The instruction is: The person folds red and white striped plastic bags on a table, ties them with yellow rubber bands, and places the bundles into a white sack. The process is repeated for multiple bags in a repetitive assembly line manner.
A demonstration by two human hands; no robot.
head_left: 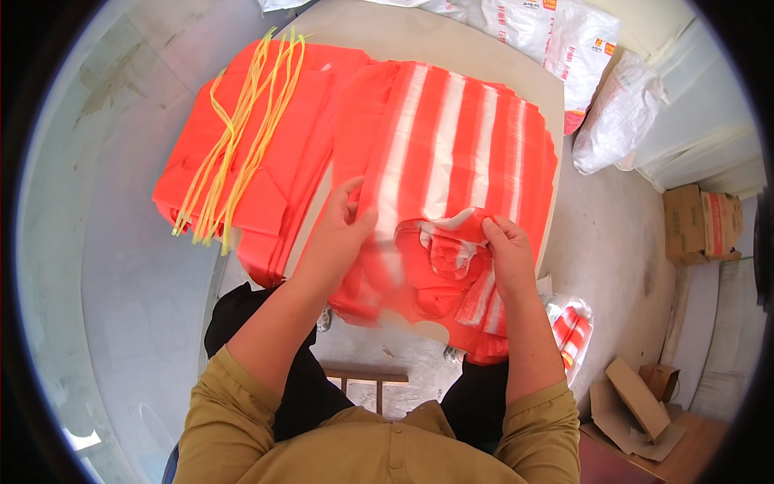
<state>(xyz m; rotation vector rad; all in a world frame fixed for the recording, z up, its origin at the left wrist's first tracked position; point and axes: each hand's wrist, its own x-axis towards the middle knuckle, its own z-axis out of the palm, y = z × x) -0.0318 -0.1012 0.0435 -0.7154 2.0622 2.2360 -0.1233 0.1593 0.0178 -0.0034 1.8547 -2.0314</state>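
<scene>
A stack of red-and-white striped plastic bags [439, 141] lies spread across the table in front of me. My right hand [511, 252] pinches the edge of a bunched red plastic bag [455, 254] between thumb and fingers, at the stack's near side. Its folds curl up around white patches. At the left edge of the striped bags, my left hand [337, 230] has its fingers curled round the plastic, partly hidden. Below that hand, the plastic is smeared by motion.
Left of the stripes, folded red plastic [242, 153] carries a bundle of yellow ties [242, 141]. White printed sacks [580, 48] stand beyond the table [355, 32]. Cardboard boxes [701, 226] are at the right, and a wooden stool [367, 377] shows between my legs.
</scene>
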